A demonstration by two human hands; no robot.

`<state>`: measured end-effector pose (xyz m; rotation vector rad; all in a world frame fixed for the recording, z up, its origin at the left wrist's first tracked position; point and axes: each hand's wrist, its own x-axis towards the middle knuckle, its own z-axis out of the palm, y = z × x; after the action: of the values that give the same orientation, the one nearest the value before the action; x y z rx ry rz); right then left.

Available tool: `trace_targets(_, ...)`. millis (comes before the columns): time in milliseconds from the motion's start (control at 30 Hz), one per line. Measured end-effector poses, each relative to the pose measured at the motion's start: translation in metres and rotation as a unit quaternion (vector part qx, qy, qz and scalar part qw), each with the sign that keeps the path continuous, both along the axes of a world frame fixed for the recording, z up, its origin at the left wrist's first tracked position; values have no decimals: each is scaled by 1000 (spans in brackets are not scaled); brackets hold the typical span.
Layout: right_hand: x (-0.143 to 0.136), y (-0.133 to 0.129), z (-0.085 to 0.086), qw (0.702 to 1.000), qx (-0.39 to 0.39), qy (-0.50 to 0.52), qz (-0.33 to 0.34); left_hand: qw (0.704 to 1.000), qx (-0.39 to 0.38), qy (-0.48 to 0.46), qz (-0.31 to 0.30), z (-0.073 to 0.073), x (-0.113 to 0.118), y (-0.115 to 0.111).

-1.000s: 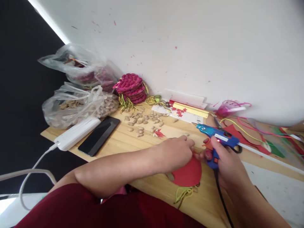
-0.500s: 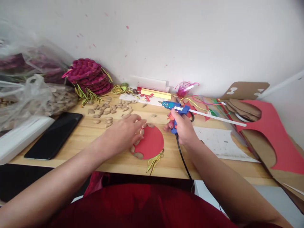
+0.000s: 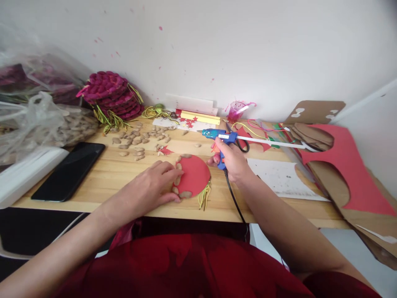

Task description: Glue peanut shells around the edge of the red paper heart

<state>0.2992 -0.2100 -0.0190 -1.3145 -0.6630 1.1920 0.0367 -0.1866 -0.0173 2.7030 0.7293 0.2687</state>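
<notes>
A red disc (image 3: 196,176) lies on the table with several peanuts (image 3: 185,194) along its left and lower rim. A yellow-green tassel (image 3: 204,196) hangs off its lower right. At the disc's left edge is my left hand (image 3: 155,184), thumb and fingers apart, fingertips touching the rim near the peanuts. My right hand (image 3: 234,159) is wrapped round the handle of a blue glue gun (image 3: 228,137). A long white glue stick (image 3: 269,142) sticks out of its back. The nozzle points left, above the table and beyond the disc.
Loose peanuts (image 3: 136,140) lie behind my left hand. A phone (image 3: 70,171) and a white box (image 3: 34,174) are at left, near a plastic bag of peanuts (image 3: 70,126). Stacked magenta discs (image 3: 111,95) stand at the wall. Cut red sheet (image 3: 356,165) and cardboard (image 3: 331,182) lie right.
My left hand has drawn back from over the disc to its left edge, its fingers lower. The disc has turned slightly counterclockwise. My right hand still holds the glue gun.
</notes>
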Motion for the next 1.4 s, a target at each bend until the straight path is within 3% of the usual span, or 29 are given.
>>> trace_targets(267, -1, -3, 5, 1000, 11, 9, 23, 996, 75, 8, 49, -8, -2, -26)
trace_targets(500, -1, -4, 6, 998, 0, 29, 50, 987, 146, -38, 47, -8, 6, -40)
trace_targets(700, -6, -7, 9, 998, -3, 37, 52, 988, 131, -63, 51, -14, 18, -46)
trace_targets(900, -5, -7, 7, 999, -19, 17, 44, 990, 100, -95, 7, -16, 23, -45)
trace_targets(1033, -3, -5, 2, 998, -29, 10, 46, 983, 109, -142, 46, -1, 3, -23)
trace_targets(1233, -3, -6, 7, 998, -31, -12, 45, 933, 193, -28, 302, 35, -67, 47)
trace_targets(1300, -2, -6, 8, 998, -8, -33, 47, 920, 183, 30, 346, 35, -84, 64)
trace_targets(1400, -2, -7, 4, 997, 21, -43, 67, 921, 152, 83, 349, 25, -91, 80)
